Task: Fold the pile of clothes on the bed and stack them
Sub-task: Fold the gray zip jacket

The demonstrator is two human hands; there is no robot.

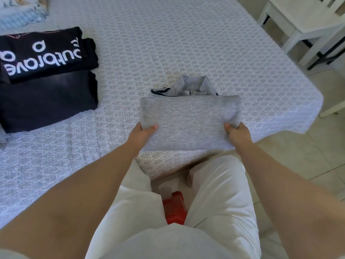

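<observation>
A grey zip-collar top lies folded on the bed right in front of me, collar pointing away. My left hand grips its near left corner, thumb on top of the cloth. At the near right corner, my right hand pinches the fold in the same way. The near half of the top is lifted slightly off the patterned sheet. A stack of folded dark clothes sits at the left, topped by a black shirt with white lettering.
A patterned pillow or cloth lies at the far left corner. White furniture stands on the tiled floor to the right of the bed. A red object shows between my legs, by the bed's edge.
</observation>
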